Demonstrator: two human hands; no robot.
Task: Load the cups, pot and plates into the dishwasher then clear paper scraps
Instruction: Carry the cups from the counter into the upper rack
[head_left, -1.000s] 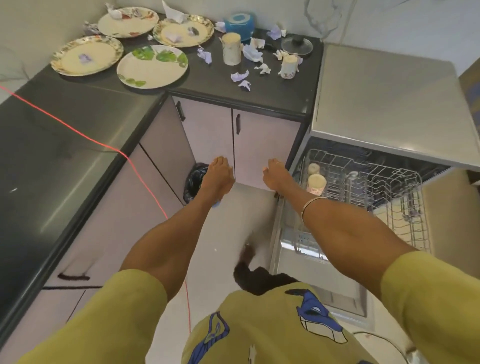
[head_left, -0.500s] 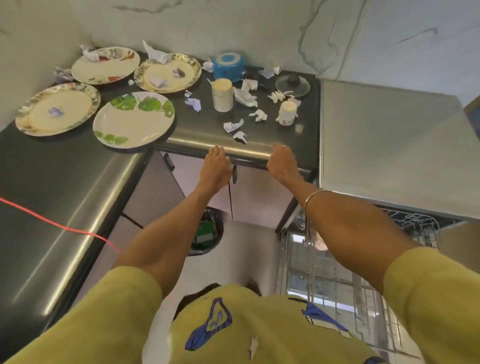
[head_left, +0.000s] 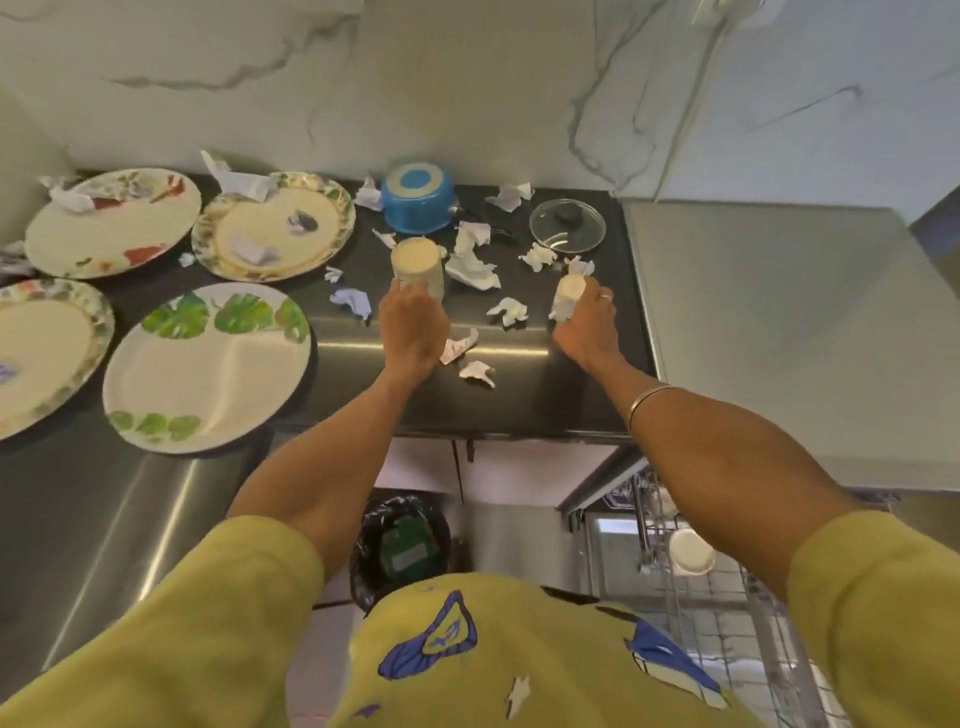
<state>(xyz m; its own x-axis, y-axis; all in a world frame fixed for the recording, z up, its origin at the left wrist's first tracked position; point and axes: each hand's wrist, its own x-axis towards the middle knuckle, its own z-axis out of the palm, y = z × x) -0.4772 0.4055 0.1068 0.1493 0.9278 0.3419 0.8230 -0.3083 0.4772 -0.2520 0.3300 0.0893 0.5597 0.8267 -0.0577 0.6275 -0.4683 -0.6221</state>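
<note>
**Hands on two cups at the back of the bench**

Left hand (head_left: 413, 325) reaches to a tall cream cup (head_left: 417, 266), standing mouth up; fingers curl round its near side, and the fingertips are hidden behind the cup wall. Right hand (head_left: 587, 325) is clamped on a smaller cream cup (head_left: 570, 295), at 3 o'clock from the tall one; a paper scrap seems caught against that cup, hard to separate from it. A ring shows on one finger, a thin bangle (head_left: 648, 399) on the wrist.

Dark bench (head_left: 545, 395) carries the rest. Blue pot (head_left: 417, 202) sits bottom up at 12 o'clock from the tall cup, its handle mostly hidden behind scraps. Glass lid (head_left: 568, 225) lies flat at 3 o'clock from the pot. Crumpled paper scraps (head_left: 471, 267) are strewn between and around the cups, some on the plates.

Four plates at 9 o'clock: leaf-print plate (head_left: 208, 366) nearest, two floral ones behind it (head_left: 274, 233) (head_left: 111, 222), a fourth (head_left: 44, 353) cut off by the left frame edge.

Below the bench, at 5 o'clock, the dishwasher rack (head_left: 727, 597) is partly hidden by the right arm; one pale cup (head_left: 691, 552) shows in it. A bin with a black liner (head_left: 400, 545) stands on the floor, contents unclear.
</note>
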